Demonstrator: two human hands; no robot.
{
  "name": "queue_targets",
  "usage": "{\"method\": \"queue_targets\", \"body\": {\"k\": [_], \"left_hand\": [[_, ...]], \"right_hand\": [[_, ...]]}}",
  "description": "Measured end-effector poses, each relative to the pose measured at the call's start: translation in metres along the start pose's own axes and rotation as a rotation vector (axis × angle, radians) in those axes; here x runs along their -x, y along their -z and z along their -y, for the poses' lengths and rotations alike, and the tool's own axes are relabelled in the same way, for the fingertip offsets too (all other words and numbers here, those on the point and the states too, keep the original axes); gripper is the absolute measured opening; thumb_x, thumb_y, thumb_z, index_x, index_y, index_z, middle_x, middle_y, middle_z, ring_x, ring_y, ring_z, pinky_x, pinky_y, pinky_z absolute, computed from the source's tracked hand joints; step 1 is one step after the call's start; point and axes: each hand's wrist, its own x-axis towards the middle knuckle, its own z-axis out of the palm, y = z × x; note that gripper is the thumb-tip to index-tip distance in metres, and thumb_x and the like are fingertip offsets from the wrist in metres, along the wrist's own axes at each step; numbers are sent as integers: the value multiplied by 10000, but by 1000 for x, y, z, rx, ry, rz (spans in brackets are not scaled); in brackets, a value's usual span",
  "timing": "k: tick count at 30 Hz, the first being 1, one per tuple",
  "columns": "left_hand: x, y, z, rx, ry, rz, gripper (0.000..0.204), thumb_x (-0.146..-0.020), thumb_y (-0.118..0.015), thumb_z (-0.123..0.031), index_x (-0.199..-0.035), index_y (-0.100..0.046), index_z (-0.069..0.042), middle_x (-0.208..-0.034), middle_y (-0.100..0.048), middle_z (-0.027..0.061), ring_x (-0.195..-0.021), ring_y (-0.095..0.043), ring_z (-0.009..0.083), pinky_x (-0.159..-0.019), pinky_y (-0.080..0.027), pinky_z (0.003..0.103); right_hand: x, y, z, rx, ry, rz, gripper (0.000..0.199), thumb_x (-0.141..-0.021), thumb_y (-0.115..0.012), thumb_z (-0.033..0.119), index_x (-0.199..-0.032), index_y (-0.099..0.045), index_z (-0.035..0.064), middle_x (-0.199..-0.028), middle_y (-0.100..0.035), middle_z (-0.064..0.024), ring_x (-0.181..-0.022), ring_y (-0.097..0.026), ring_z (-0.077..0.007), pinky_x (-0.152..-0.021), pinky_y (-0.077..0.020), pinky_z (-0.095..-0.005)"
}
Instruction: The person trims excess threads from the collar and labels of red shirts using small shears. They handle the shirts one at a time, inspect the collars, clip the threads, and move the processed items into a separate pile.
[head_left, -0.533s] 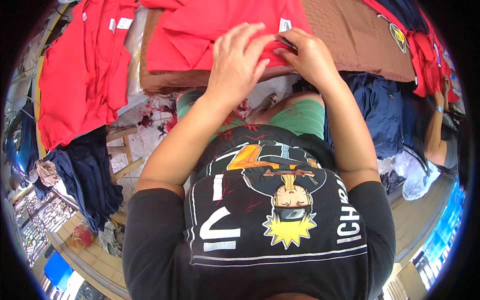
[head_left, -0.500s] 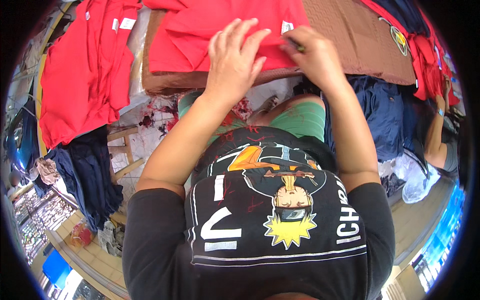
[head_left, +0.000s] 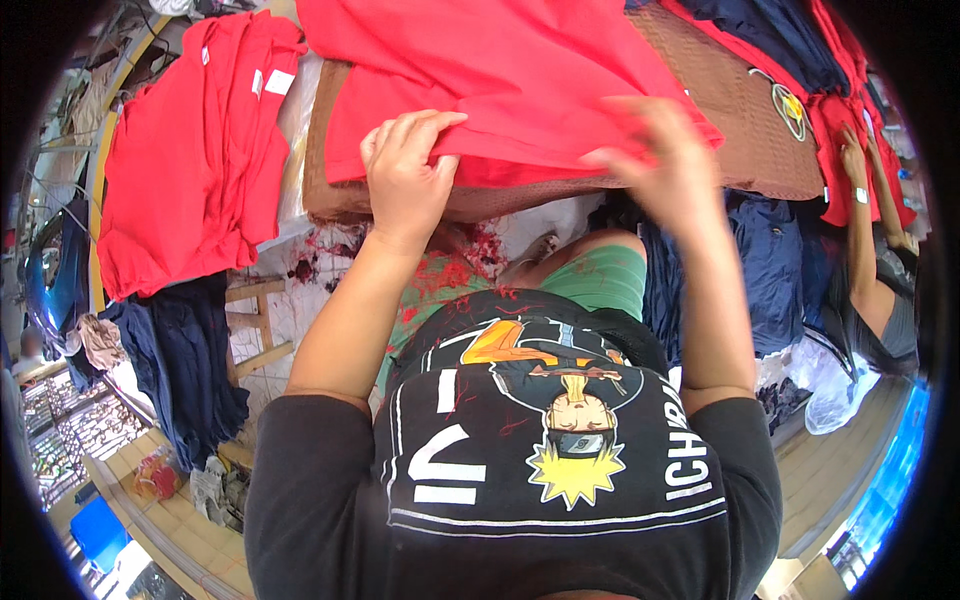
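A red garment [head_left: 500,70] lies spread over a brown quilted cover [head_left: 765,150] on the work surface before me. My left hand [head_left: 408,175] is closed at its near edge, with a fold of the red cloth between thumb and fingers. Over the right part of the same garment hovers my right hand [head_left: 665,165], smeared by motion. Its thumb and fingers look apart, but I cannot make out whether anything is in it.
Stacked red garments [head_left: 195,180] with white labels lie at left, above hanging navy cloth [head_left: 185,360]. More navy cloth [head_left: 745,265] hangs at right, near a yellow-and-white cord [head_left: 790,108]. Another person's arm [head_left: 862,230] reaches red cloth at far right. Red thread scraps litter my lap.
The red garment has shifted and now spreads farther right and nearer. My left hand has moved down-left and closed on its edge. The small dark tool in my right hand no longer shows.
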Motion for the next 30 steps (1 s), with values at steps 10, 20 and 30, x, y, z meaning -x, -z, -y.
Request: {"method": "queue_targets", "body": {"k": [10, 20, 30], "left_hand": [[1, 21, 53, -64, 151, -180, 406, -653, -590, 20, -1022, -615, -146, -1056, -602, 37, -1039, -543, 249, -964, -343, 420], [37, 35, 39, -4, -79, 87, 81, -730, -672, -127, -808, -659, -146, -961, -635, -10, -990, -569, 181, -966, -327, 386], [-20, -38, -2, 146, 86, 110, 279, -769, -734, -200, -997, -698, -44, -1062, -657, 103, -953, -621, 267, -859, -494, 357]], "right_hand": [[-42, 21, -41, -325, -13, -600, 460, -724, -440, -161, -1033, -668, 92, -963, -660, -17, -869, -595, -86, -811, -456, -226], [3, 21, -129, 211, -328, -284, 271, -827, -661, 258, -1054, -681, 110, -1021, -671, -143, -965, -642, -308, -828, -495, -384], [-42, -69, -4, -110, -15, 27, 190, -845, -665, 141, -1005, -660, 38, -926, -686, -106, -840, -657, -206, -774, -502, -301]]}}
